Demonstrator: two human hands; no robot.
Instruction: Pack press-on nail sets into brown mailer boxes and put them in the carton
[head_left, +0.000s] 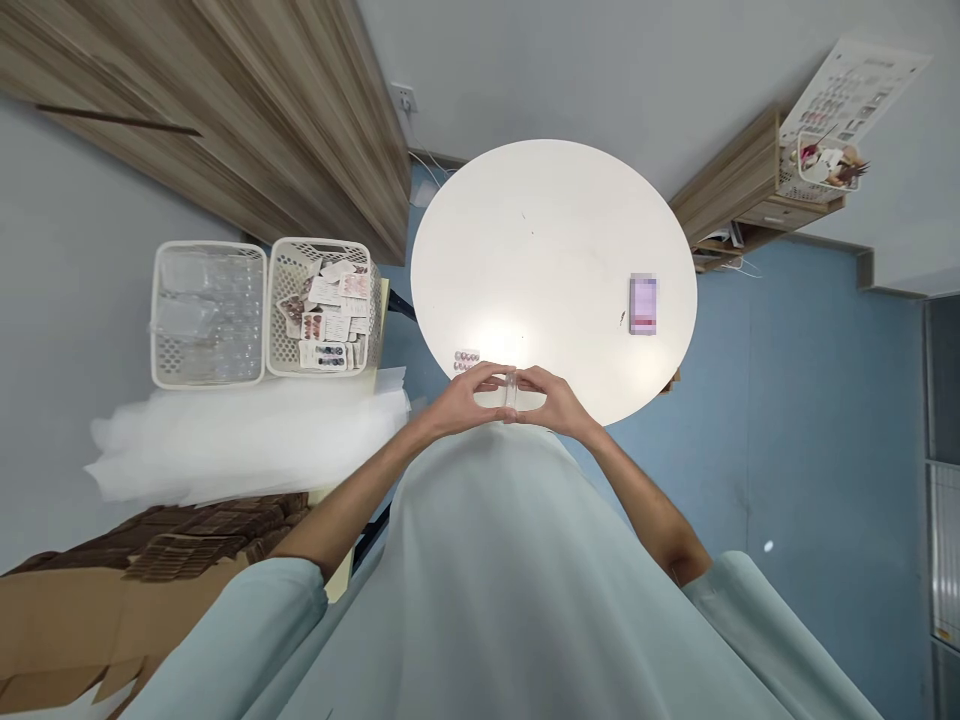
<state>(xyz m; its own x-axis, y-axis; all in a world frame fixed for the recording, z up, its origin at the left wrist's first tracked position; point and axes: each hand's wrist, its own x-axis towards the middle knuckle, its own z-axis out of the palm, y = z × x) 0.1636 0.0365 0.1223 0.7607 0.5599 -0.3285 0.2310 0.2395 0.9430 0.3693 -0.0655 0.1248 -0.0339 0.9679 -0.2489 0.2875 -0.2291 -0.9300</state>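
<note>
Your left hand (454, 405) and right hand (561, 404) pinch a small clear case (511, 393) near the worktop's edge (600, 417); uneven squeezing could make it slip.

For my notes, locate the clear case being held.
Head view, near centre: the clear case is between left hand and right hand, at the near edge of the white table.

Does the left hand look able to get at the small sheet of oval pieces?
Probably yes: the sheet lies on the white table just beyond the left hand, with nothing visible between. That hand helps hold a clear object, though, so the right hand might need to take it alone.
</note>
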